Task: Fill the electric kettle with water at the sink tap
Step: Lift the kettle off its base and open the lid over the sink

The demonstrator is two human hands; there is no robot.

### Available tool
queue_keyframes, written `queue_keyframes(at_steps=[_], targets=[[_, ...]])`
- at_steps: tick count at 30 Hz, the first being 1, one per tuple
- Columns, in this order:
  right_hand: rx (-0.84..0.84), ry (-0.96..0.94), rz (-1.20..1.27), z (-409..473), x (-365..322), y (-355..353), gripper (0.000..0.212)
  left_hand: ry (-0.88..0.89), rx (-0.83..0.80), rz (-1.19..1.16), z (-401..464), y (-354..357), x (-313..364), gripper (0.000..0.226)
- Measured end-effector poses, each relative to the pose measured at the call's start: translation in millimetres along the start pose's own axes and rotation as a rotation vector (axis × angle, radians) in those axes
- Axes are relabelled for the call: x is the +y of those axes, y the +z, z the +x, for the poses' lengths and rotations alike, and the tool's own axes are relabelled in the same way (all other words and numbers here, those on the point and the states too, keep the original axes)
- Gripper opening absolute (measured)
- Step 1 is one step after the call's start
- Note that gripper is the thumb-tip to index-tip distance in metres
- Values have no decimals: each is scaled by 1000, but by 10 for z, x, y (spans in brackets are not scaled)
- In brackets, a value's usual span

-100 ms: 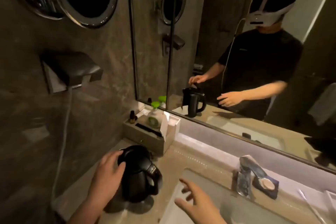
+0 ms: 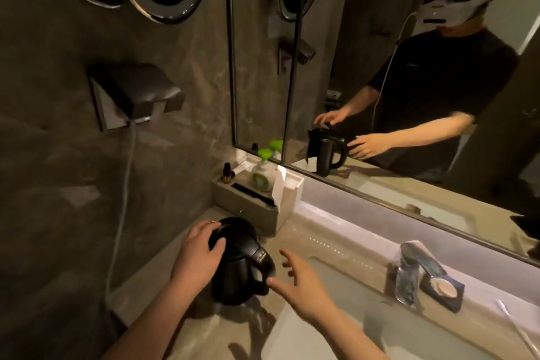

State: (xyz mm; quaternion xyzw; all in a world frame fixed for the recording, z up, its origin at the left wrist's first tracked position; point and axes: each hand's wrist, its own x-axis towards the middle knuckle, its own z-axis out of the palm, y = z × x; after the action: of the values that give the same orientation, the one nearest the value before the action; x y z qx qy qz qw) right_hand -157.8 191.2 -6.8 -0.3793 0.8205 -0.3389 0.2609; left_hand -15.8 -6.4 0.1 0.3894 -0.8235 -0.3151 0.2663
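Observation:
A black electric kettle (image 2: 236,269) stands on the stone counter, left of the sink basin (image 2: 336,327). My left hand (image 2: 198,254) lies over its lid, thumb across the top and fingers curled round the far side. My right hand (image 2: 304,280) is open with fingers spread, just right of the kettle's handle, thumb tip close to it. The chrome sink tap (image 2: 409,269) sits behind the basin on the right, apart from both hands. No water runs from it.
A beige tray (image 2: 248,209) with a green-capped soap bottle (image 2: 263,175) stands behind the kettle in the corner. A soap dish (image 2: 442,291) sits beside the tap. A white cord (image 2: 122,199) hangs from a wall socket cover (image 2: 131,93). The mirror (image 2: 380,67) reflects a person.
My left hand moved from the kettle's left side up onto its lid. My right hand reached forward, closer to the handle. The view shifted.

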Motion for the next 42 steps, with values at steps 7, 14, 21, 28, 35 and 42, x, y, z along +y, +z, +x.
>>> queue_keyframes(at_steps=[7, 14, 21, 28, 35, 42], targets=[[-43, 26, 208, 369, -95, 345, 31, -36, -67, 102, 6, 65, 6, 38], [61, -34, 416, 295, -176, 442, 25, -43, -121, 49, 43, -50, -10, 40], [201, -123, 432, 161, -260, -116, 15, 85, -199, -221, 194, -117, 433, 37], [317, -35, 309, -339, 175, -647, 26, 258, -344, -245, 15, 233, 1071, 43], [507, 222, 251, -976, 920, -817, 15, 404, -591, -385, -434, 850, 1751, 45], [679, 436, 475, -1533, 1625, -913, 11, 383, -732, -422, -618, 1554, 1946, 40]])
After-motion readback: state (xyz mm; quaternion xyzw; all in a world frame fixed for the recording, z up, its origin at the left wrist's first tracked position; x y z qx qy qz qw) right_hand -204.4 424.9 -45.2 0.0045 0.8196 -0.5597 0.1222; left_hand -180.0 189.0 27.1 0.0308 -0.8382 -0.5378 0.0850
